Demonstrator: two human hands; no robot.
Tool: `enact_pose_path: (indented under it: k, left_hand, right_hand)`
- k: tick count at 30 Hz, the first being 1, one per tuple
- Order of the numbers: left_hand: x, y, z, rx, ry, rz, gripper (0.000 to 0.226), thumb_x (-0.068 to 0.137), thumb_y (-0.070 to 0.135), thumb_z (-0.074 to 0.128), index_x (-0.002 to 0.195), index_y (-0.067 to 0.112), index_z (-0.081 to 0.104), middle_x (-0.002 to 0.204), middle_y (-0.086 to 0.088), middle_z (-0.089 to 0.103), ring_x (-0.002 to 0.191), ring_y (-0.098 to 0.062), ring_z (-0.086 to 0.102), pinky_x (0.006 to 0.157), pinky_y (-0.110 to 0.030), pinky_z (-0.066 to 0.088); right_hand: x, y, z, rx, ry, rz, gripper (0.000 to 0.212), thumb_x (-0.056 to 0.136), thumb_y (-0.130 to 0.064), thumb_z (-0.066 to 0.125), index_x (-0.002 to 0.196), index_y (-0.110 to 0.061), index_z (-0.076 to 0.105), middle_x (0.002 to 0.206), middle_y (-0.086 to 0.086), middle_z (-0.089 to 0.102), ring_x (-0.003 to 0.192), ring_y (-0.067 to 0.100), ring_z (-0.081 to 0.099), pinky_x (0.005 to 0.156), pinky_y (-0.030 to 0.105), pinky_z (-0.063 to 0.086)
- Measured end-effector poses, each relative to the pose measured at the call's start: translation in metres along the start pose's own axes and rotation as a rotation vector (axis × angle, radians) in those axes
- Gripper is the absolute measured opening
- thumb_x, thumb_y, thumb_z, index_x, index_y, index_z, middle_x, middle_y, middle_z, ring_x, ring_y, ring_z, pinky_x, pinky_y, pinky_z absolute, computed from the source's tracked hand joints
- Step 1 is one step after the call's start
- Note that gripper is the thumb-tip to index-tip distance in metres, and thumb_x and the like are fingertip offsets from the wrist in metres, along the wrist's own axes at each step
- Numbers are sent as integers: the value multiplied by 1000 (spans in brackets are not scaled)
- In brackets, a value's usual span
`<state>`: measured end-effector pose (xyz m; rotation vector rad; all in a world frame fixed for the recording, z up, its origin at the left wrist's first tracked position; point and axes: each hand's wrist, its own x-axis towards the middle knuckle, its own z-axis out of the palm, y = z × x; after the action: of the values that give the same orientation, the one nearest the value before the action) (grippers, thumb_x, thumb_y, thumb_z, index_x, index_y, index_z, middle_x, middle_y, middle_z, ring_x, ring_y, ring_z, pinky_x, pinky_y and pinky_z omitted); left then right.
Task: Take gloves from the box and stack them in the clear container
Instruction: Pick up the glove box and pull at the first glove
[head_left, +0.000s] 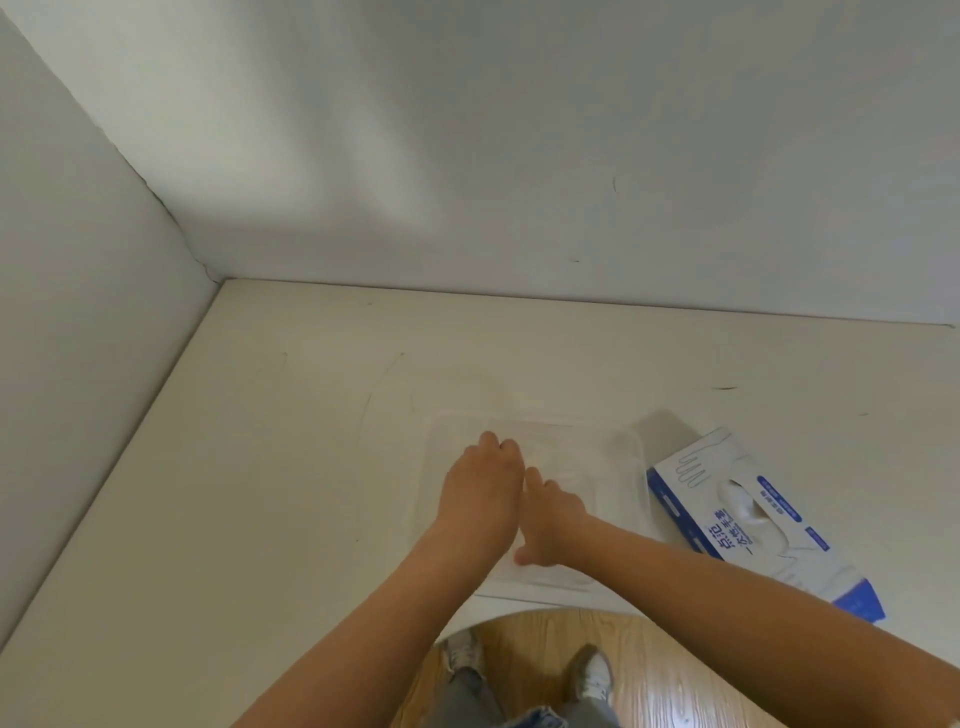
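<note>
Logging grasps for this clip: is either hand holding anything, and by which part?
Cannot tell: the left hand and right hand are over the clear container, and nothing gripped shows beneath them.

My left hand (483, 483) and right hand (558, 514) cover the clear container's (623, 452) middle; I cannot make out what lies beneath. My left fingertips curl out of sight. The small print on the box (727, 499) blurs unreadably.

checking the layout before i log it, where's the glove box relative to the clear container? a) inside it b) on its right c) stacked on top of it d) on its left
b: the blue and white glove box lies flat on the table beside the right edge of the clear container, not in or on it.
</note>
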<state>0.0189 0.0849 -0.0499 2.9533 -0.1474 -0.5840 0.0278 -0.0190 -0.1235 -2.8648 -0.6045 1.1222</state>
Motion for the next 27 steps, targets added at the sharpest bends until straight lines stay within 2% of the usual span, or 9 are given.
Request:
enact_pose_path:
  k: [2, 5, 8, 10, 13, 18, 20, 23, 27]
  left_hand:
    - [15, -7, 9, -168, -245, -43, 29, 95, 15, 54, 123, 7, 55, 116, -8, 62, 105, -24, 64, 85, -29, 50]
    - [26, -16, 28, -266, -509, -218, 70, 92, 21, 64, 147, 5, 24, 123, -14, 60, 99, -26, 68, 85, -34, 56]
    - [30, -18, 41, -373, -498, -251, 83, 85, 22, 73, 145, 14, 17, 121, -15, 54, 80, -27, 64, 56, -31, 57]
    - [31, -18, 47, -371, -463, -239, 78, 80, 21, 78, 136, 20, 24, 116, -14, 48, 81, -28, 60, 53, -32, 57]
    - [31, -22, 52, -344, -444, -263, 88, 74, 16, 82, 136, 25, 20, 120, -15, 40, 99, -35, 57, 65, -40, 59]
    - [25, -27, 51, -222, -437, -253, 102, 76, 16, 80, 147, 25, 8, 138, -19, 26, 108, -35, 56, 79, -38, 57]
    - [23, -23, 42, -129, -422, -229, 93, 80, 24, 76, 148, 21, 13, 140, -19, 28, 112, -34, 55, 86, -36, 53]
    - [21, -8, 16, 15, -246, -155, 50, 91, 39, 59, 134, 16, 46, 130, -8, 50, 111, -25, 57, 89, -33, 49]
    - [20, 39, -26, -180, 49, -60, 14, 92, 34, 56, 98, 22, 58, 94, 3, 63, 92, -20, 60, 76, -29, 47]
  right_hand:
    - [0, 3, -2, 29, -23, -3, 106, 82, -43, 72, 154, -21, -3, 151, 13, 16, 127, 33, 41, 97, 42, 45]
    - [-6, 10, -13, 195, 11, -2, 112, 79, -42, 75, 154, -25, -7, 149, 13, 22, 128, 33, 41, 99, 42, 44]
    - [-11, 11, -20, 437, 69, -60, 84, 81, -32, 74, 145, -19, 22, 139, 11, 35, 120, 30, 47, 95, 40, 47]
    - [-11, 11, -20, 525, -35, -28, 68, 84, -24, 71, 139, -15, 30, 130, 11, 42, 111, 29, 53, 85, 36, 49]
    - [-7, 13, -16, 430, -188, 113, 82, 89, -20, 65, 150, -9, 11, 133, 16, 42, 108, 32, 56, 77, 37, 53]
    - [-20, 20, -31, 273, -239, 163, 104, 87, -23, 71, 152, -10, -10, 138, 21, 42, 120, 35, 52, 92, 40, 50]
    - [-32, 23, -49, 333, -201, 80, 84, 90, -28, 68, 151, -9, 13, 133, 18, 48, 111, 32, 57, 87, 37, 52]
    - [-54, 41, -77, 536, 123, -62, 40, 92, -32, 63, 126, -14, 53, 111, 4, 60, 86, 17, 57, 76, 30, 49]
    - [-88, 96, -103, 732, 542, -54, 11, 92, -24, 58, 96, -17, 65, 82, -7, 61, 74, 11, 56, 72, 27, 48]
